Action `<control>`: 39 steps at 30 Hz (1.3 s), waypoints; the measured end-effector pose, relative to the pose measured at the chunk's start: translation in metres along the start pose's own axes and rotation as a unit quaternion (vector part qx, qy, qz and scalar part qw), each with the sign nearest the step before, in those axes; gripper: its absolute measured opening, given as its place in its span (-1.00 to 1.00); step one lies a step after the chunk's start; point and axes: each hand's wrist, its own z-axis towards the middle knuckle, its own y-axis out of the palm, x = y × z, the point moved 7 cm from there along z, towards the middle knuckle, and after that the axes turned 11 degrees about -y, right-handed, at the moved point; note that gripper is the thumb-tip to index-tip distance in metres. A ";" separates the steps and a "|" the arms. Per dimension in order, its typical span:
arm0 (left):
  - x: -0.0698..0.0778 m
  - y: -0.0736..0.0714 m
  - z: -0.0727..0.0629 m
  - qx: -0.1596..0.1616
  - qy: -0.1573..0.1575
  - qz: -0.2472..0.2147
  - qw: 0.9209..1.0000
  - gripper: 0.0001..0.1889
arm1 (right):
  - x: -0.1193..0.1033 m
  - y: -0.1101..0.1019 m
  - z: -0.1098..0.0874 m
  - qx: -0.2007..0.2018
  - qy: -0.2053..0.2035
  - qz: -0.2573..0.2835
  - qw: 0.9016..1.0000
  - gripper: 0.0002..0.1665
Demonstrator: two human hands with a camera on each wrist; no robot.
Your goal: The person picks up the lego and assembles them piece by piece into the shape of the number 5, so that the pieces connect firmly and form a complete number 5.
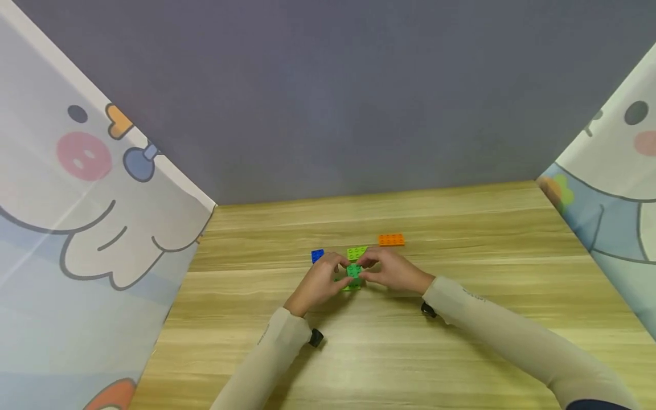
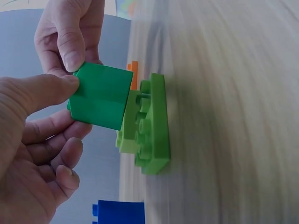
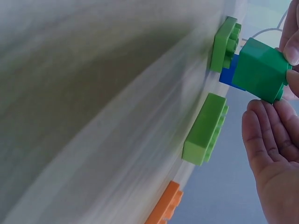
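Both hands hold a square green building brick (image 1: 354, 271) between them, just above the table. My left hand (image 1: 320, 281) pinches it with thumb and fingers from the left, and its thumb (image 2: 56, 88) crosses the brick's edge in the left wrist view. My right hand (image 1: 392, 270) grips the other side, fingertips (image 3: 261, 109) against the brick in the right wrist view. Below the green brick lies a light-green studded brick (image 2: 161, 126), partly hidden in the head view. A second light-green brick (image 1: 357, 252) sits just beyond the hands.
To the left of the hands is a blue brick (image 1: 318, 255). An orange brick (image 1: 392, 240) lies at the far right of the group. All rest on a wood-grain table (image 1: 461, 341), with a grey wall (image 1: 359, 102) behind and cartoon-printed panels (image 1: 51, 256) at both sides.
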 end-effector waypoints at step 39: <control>-0.008 0.003 -0.010 0.012 0.000 -0.017 1.000 -0.76 | -0.006 0.010 0.006 -0.012 -0.004 -0.028 1.000 -0.74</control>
